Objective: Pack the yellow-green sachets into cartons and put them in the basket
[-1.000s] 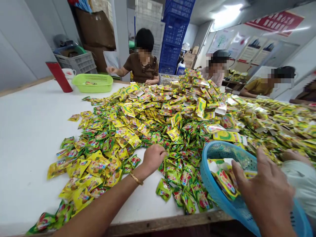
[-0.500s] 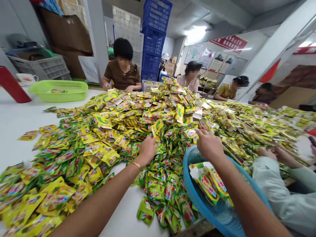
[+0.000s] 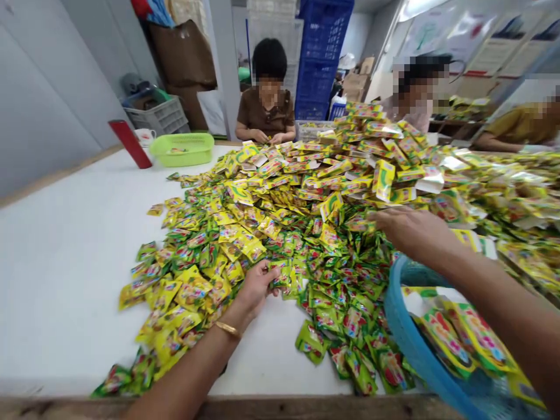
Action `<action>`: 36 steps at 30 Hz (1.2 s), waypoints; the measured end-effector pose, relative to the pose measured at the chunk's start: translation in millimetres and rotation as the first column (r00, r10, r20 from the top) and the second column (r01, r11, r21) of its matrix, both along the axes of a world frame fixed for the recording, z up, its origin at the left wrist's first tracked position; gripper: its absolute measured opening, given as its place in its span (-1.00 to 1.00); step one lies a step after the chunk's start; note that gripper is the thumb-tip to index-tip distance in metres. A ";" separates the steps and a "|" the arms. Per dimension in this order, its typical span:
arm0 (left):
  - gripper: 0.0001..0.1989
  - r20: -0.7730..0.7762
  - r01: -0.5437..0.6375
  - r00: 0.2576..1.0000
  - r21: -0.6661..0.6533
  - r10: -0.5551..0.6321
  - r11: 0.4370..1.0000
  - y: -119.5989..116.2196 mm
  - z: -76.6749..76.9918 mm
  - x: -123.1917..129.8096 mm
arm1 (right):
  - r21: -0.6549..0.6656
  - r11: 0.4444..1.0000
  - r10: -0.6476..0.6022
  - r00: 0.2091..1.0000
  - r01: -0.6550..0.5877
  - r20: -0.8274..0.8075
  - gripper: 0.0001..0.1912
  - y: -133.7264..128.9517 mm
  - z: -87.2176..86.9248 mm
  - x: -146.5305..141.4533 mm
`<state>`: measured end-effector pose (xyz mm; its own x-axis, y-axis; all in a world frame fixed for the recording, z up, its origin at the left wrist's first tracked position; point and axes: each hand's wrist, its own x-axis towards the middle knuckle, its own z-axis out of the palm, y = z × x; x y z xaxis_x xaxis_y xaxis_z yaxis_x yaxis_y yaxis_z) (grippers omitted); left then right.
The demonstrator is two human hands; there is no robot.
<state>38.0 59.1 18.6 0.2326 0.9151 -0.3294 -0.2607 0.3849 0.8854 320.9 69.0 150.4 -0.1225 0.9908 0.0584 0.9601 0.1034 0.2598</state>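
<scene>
Blue basket (image 3: 405, 324) contains yellow boxes (image 3: 446, 341); left hand (image 3: 258, 286) pinches green packet (image 3: 280, 274); right hand's (image 3: 413, 233) grip cannot be determined.

Cluttered workroom, bright light (image 3: 420, 8) overhead
Grey wall (image 3: 44, 87) beside me, wood-edged white table (image 3: 65, 262), blue crates (image 3: 321, 67) stacked beyond, posters (image 3: 468, 35) over right.

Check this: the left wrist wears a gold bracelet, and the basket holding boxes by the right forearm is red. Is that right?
No: the head view shows the basket holding boxes by the right forearm is blue, not red. The left wrist wears a gold bracelet.
</scene>
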 end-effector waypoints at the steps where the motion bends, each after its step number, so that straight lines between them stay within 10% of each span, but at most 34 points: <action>1: -0.62 -0.018 -0.028 0.999 0.020 0.028 0.999 -0.9 0.5 -4.2 | 0.028 0.988 0.155 0.986 -0.153 -0.068 -0.61 -12.8 -8.4 -24.8; 3: -0.64 -0.094 -0.096 0.990 0.087 0.104 0.992 -2.5 1.4 -13.7 | 0.127 0.879 0.476 0.843 -0.459 -0.250 -0.53 -43.5 -36.9 -74.9; 6: -0.67 -0.235 -0.180 0.945 0.210 0.229 0.961 -7.2 1.4 -33.7 | 0.199 0.759 0.644 0.673 -0.619 -0.363 -0.50 -85.9 -96.3 -122.3; 11: -0.71 -0.349 -0.128 0.914 0.232 0.205 0.964 -26.2 -5.1 -61.3 | 0.167 0.830 0.546 0.716 -0.532 -0.434 -0.36 -116.1 -156.1 -112.7; 16: -0.76 -0.322 -0.102 0.931 0.228 0.174 0.968 -35.1 -11.5 -47.6 | 0.141 0.976 0.211 0.852 -0.163 -0.479 -0.53 -125.9 -147.0 -139.7; 21: -0.91 -0.418 -0.098 0.851 0.471 0.320 0.877 -22.2 -11.1 -19.5 | 0.019 0.996 -0.077 0.948 0.087 -0.308 -0.35 -122.2 -146.9 -191.2; 36: -0.89 -0.405 -0.125 0.830 0.535 0.384 0.835 -23.6 -13.5 -21.4 | 0.220 0.975 0.052 0.909 0.044 -0.414 -0.36 -118.3 -158.8 -180.0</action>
